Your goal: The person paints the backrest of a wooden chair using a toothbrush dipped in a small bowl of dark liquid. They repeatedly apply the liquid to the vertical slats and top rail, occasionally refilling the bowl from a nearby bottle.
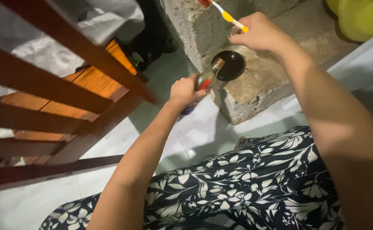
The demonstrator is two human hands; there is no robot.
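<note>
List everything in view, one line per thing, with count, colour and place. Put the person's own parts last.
Glass bottle: one, clear with a red label, tilted with its mouth over the black lid, in the left hand's grip.
Black lid: one, round, lying on the concrete block.
Toothbrush: one, white and yellow with a reddish head, held in the right hand.
Concrete block: one, grey, rough, upper middle.
Wooden chair: one, dark frame with an orange-brown seat, left.
White cloth: one, upper left, behind the chair.
Yellow container: one, top right corner, partly out of view.
Tiled floor: white, below the block.
Floral garment: one, black and white, over the lap.
Left hand: one, centre.
Right hand: one, top.
</note>
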